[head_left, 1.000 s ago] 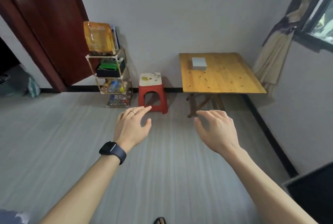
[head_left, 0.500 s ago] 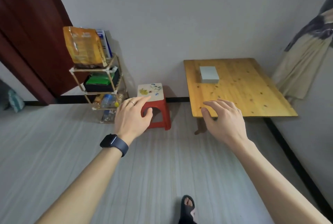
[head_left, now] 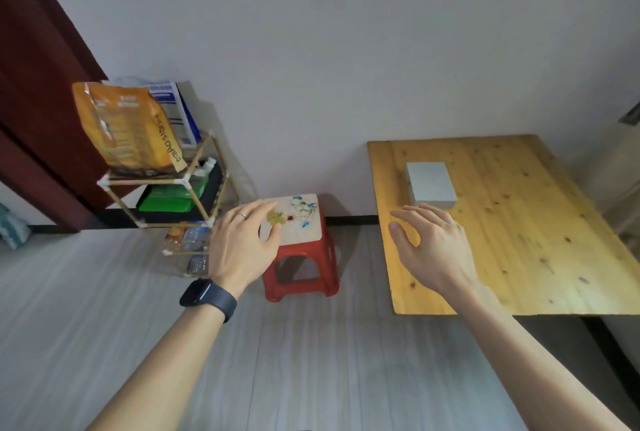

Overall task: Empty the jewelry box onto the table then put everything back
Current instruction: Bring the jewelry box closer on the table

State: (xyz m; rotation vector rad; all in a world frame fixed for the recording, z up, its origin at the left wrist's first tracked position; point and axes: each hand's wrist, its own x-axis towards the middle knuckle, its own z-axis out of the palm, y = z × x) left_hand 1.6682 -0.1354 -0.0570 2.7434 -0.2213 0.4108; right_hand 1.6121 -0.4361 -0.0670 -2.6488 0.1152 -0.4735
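A pale grey jewelry box (head_left: 430,186) lies closed near the back left of a low wooden table (head_left: 512,233) by the wall. My right hand (head_left: 433,247) hovers over the table's left part, just in front of the box, fingers loosely spread and holding nothing. My left hand (head_left: 242,243), with a ring and a dark watch on the wrist, floats in the air in front of a red stool, palm down, empty. No jewelry shows outside the box.
A red plastic stool (head_left: 301,250) with a flowered white top stands left of the table. Further left a small wire shelf (head_left: 173,202) carries an orange bag (head_left: 128,129), a green pack and bottles. A dark red door (head_left: 38,94) is at far left. The floor is grey planks.
I have walked closer: table, box, stool and shelf have grown larger in view. My right hand now reaches over the table near the box; both hands stay empty.
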